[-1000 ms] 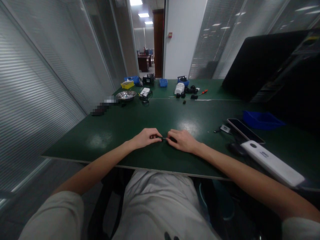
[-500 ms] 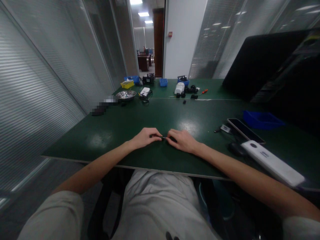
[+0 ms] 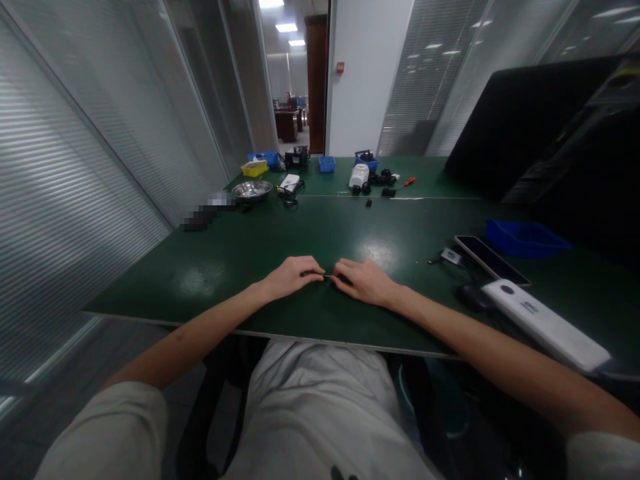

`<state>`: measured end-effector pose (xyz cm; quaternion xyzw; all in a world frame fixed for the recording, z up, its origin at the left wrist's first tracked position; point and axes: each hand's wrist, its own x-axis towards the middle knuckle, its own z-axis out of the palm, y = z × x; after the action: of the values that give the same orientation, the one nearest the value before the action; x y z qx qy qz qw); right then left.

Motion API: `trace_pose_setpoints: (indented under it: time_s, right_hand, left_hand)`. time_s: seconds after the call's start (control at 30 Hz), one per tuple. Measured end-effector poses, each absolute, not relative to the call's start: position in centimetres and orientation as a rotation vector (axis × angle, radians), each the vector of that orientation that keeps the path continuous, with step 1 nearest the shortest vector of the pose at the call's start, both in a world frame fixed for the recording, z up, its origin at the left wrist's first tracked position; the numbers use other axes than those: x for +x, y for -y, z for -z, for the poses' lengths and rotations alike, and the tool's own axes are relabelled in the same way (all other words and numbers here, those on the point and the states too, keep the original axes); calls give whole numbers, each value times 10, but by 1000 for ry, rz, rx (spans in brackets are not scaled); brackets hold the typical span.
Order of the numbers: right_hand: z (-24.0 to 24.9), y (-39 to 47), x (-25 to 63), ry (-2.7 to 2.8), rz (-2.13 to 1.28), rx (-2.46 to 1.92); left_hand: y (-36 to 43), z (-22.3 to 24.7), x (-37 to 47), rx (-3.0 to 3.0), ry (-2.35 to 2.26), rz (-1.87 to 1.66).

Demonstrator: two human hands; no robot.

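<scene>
Both hands rest low over the green table [image 3: 280, 233], close together near its front edge. A small thin piece [image 3: 327, 276], dark with a light glint, spans the gap between my fingertips; its kind is too small to tell. My left hand [image 3: 295, 275] is closed in a pinch at the piece's left end. At the other end, my right hand [image 3: 364, 280] pinches with thumb and forefinger, the other fingers curled. The fingers hide most of what they hold.
To the right lie a white power bank-like device [image 3: 547, 323], a phone [image 3: 490, 259], a short cable [image 3: 453, 257] and a blue tray [image 3: 527, 239]. Farther back stand a metal bowl [image 3: 253, 191], a white box [image 3: 289, 183], a white device [image 3: 359, 177] and an orange-handled screwdriver [image 3: 407, 182].
Almost nothing differs. Both hands keep their pinch at the same spot, with only a very slight shift of the fingers.
</scene>
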<state>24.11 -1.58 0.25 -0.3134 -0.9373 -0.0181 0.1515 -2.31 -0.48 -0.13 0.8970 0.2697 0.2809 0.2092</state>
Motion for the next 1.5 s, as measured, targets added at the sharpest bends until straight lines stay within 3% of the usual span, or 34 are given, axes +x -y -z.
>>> trace_pose_setpoints:
  time_s: [0.97, 1.27, 1.5]
  right_hand:
    - [-3, 17, 235, 2722, 53, -840]
    - [-4, 17, 237, 2700, -3, -835]
    - [-2, 16, 238, 2696, -3, -843]
  left_hand:
    - [8, -1, -13, 2429, -715, -764]
    - [-16, 5, -31, 2358, -1018, -883]
    - [-26, 10, -37, 2464, -1058, -753]
